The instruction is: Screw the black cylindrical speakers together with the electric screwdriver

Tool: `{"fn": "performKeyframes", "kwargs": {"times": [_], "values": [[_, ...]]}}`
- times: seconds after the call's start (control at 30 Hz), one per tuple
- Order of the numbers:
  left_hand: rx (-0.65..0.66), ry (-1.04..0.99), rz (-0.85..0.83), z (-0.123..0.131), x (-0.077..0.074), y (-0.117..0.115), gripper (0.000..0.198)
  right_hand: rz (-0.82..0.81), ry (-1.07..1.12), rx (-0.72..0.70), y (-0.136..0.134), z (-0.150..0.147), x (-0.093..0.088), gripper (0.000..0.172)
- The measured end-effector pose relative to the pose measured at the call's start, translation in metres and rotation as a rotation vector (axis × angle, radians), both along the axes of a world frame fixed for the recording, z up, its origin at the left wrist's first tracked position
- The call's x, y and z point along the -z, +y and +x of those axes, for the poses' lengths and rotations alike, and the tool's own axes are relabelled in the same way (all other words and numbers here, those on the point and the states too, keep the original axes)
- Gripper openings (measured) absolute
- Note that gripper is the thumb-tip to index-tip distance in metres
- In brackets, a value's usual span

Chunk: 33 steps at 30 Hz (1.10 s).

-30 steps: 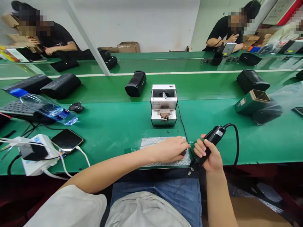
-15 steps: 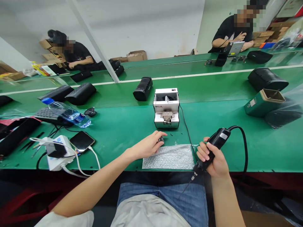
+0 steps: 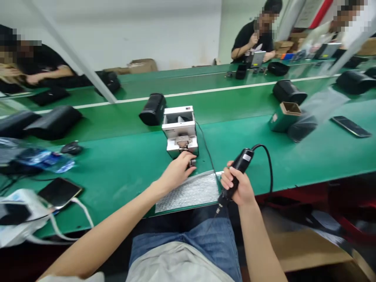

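Between the thumb and fingers of my left hand (image 3: 178, 172) is a small dark, shiny round part (image 3: 192, 161), mostly covered by the fingers. That hand is just in front of a white screw feeder (image 3: 179, 128), close to its front edge. A sheet of bubble wrap (image 3: 188, 192) lies beneath my left wrist at the bench edge. My right hand (image 3: 242, 190) is wrapped round a black electric screwdriver (image 3: 243, 159), held tilted with its thin bit pointing down to the left over my lap. Its cable curves away on the right.
Black speakers (image 3: 153, 109) stand along the green bench (image 3: 123, 156). At left are a water bottle (image 3: 63, 161), a phone (image 3: 60, 192) and a white power strip (image 3: 25, 215) with cables. A green box (image 3: 283, 117) stands at right. People sit across the bench.
The view has turned to the right, so bench items appear further left. My left hand has come closer to the screw feeder's front. The screwdriver stays in my right hand.
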<state>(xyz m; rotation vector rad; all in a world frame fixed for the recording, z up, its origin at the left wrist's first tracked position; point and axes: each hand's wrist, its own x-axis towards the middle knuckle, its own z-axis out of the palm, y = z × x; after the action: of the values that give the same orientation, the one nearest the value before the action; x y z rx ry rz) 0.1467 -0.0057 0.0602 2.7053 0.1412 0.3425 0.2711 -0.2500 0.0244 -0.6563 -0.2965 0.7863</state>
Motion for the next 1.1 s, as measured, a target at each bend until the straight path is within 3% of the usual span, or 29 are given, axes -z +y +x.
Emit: {"fn": "performKeyframes", "kwargs": {"times": [0.2, 0.33, 0.5, 0.77, 0.87, 0.97, 1.1], "values": [[0.093, 0.022, 0.081, 0.035, 0.005, -0.019, 0.037, -0.013, 0.014, -0.005, 0.0, 0.0, -0.005, 0.037], [0.071, 0.023, 0.099, 0.015, 0.004, -0.012, 0.036, -0.032, 0.02, 0.007, 0.0, -0.001, -0.006, 0.04], [-0.106, -0.003, 0.103, -0.026, 0.003, 0.013, 0.037, -0.044, 0.027, -0.015, -0.002, 0.0, -0.004, 0.039], [-0.093, 0.003, -0.027, -0.012, 0.005, 0.008, 0.037, -0.106, 0.03, -0.02, -0.005, 0.001, -0.005, 0.045], [-0.123, 0.009, -0.082, -0.031, -0.002, 0.015, 0.041, -0.122, 0.038, -0.017, -0.006, 0.001, -0.006, 0.046], [-0.199, -0.006, -0.131, -0.067, -0.009, 0.026, 0.048, -0.132, 0.054, -0.01, -0.006, 0.001, -0.005, 0.046], [-0.285, -0.017, -0.176, -0.106, -0.009, 0.042, 0.05, -0.17, 0.082, 0.013, -0.005, 0.002, -0.005, 0.053]]}}
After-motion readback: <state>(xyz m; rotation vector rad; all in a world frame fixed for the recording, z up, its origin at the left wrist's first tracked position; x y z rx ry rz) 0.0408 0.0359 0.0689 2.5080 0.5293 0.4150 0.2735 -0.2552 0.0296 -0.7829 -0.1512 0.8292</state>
